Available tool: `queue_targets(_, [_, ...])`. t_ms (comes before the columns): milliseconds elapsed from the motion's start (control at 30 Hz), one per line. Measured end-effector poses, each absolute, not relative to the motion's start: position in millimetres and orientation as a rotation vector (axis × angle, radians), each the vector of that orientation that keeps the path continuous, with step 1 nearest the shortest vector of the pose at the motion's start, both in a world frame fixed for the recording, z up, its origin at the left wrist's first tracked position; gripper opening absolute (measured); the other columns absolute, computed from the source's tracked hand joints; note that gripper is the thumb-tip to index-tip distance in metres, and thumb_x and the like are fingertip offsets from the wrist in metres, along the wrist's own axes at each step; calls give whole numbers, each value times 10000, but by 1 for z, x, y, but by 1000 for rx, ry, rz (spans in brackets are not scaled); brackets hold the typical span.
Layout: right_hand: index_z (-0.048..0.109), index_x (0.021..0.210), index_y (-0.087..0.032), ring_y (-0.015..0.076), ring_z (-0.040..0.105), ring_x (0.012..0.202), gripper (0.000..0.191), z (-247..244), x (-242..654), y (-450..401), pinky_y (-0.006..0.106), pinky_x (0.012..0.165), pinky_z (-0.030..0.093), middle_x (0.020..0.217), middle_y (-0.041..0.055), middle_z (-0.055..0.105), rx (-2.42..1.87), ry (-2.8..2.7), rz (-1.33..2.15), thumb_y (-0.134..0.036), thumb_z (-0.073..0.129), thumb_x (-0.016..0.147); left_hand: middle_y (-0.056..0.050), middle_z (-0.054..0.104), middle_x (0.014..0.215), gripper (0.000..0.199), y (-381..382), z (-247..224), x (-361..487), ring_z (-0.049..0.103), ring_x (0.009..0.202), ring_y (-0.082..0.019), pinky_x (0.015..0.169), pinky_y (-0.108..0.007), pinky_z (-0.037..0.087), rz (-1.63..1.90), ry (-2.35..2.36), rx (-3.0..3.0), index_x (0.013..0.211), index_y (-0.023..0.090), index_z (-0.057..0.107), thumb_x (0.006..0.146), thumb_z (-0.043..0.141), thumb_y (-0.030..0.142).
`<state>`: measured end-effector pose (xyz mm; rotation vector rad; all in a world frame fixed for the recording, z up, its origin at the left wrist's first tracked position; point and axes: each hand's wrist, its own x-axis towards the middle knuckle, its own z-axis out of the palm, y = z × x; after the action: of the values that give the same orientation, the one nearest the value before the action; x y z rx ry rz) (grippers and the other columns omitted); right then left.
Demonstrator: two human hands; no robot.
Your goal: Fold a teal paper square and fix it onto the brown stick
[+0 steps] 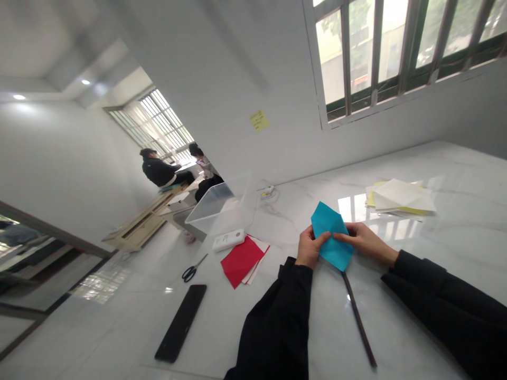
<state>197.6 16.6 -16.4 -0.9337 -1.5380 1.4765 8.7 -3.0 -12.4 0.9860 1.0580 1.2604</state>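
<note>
A folded sheet of blue paper is held up over the white marble-look table. My left hand grips its left edge, with the thumb on the front. On the right side, my right hand pinches the same paper, its thumb close to the left thumb near the middle crease. The other fingers are partly hidden behind the sheet. A thin dark stick lies on the table below the paper, its upper end by the paper's lower corner.
Left of my hands are red paper, a white device, scissors, a black flat object and a clear plastic bin. White and yellow papers lie at right. Two people sit farther back.
</note>
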Motion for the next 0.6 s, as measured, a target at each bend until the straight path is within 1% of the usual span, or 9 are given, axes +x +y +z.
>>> queue_targets(100, [800,1023,-142,343,749,923,567,-17,197,17,445,808,612,990,119,815,-961,-1566,1422,-671,787,819,-118,804,996,679,-5,-11,10,736,875,-253,883,-392,580,1248,1044,986,1079,119,763,557,1004,480])
queue_targets(200, [803,1026,-138,344,745,930,582,-15,198,15,436,810,606,1002,126,815,-981,-1573,1394,-682,784,819,-115,800,963,683,-6,-12,10,731,862,-257,873,-397,579,1238,1043,1004,1068,116,762,550,1005,489])
queue_targets(400, [811,1039,-148,339,743,936,593,-10,199,12,424,799,612,1019,131,812,-973,-1591,1422,-691,794,801,-124,795,995,705,-5,-16,9,731,897,-265,906,-411,575,1239,1036,1026,1082,113,762,573,984,548])
queue_targets(500, [812,989,-153,332,738,900,595,-8,199,11,421,775,609,978,130,808,-991,-1590,1392,-714,782,794,-129,796,1011,713,-5,-17,9,735,907,-271,918,-420,577,1242,1040,1031,1095,113,763,581,979,557])
queue_targets(600, [794,882,-160,313,725,839,579,-4,198,10,402,743,598,880,115,791,-1006,-1549,1377,-729,786,776,-138,797,1053,709,-6,-17,9,740,936,-279,939,-433,578,1235,1021,1029,1116,116,762,590,980,540])
